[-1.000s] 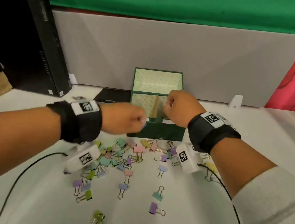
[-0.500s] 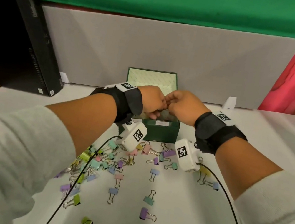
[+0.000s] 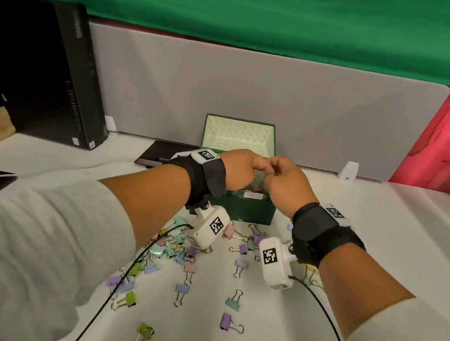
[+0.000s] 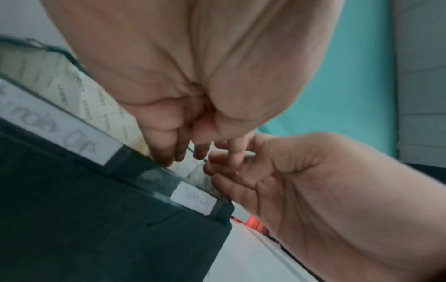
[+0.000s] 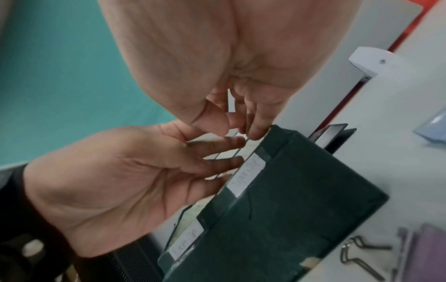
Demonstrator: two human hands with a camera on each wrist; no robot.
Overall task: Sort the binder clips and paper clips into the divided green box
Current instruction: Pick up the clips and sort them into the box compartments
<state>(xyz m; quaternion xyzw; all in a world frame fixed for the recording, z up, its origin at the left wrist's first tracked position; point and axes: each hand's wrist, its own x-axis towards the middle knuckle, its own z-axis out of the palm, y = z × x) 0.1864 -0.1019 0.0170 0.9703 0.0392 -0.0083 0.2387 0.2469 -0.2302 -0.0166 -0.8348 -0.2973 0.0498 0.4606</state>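
The dark green box (image 3: pixel 244 210) stands at the back of the white desk, its pale-lined lid (image 3: pixel 238 137) upright. Its front rim carries a binder clips label (image 4: pixel 60 133) and a paper clips label (image 4: pixel 195 198). My left hand (image 3: pixel 260 166) and right hand (image 3: pixel 273 170) meet fingertip to fingertip over the box's right compartment. In the right wrist view the left hand (image 5: pixel 229 152) has its fingers stretched over the rim. The right hand (image 4: pixel 224 171) is loosely curled, and I see nothing in either hand. Several pastel binder clips (image 3: pixel 171 250) lie scattered in front of the box.
A black computer tower (image 3: pixel 42 65) stands at the back left and a grey partition (image 3: pixel 260 93) runs behind the box. A flat black device (image 3: pixel 160 156) lies left of the box. A white block (image 3: pixel 348 170) sits back right. Camera cables (image 3: pixel 115 286) trail across the clips.
My left hand has risen and swung right from in front of the box to meet the right hand above it. Both fists have loosened.
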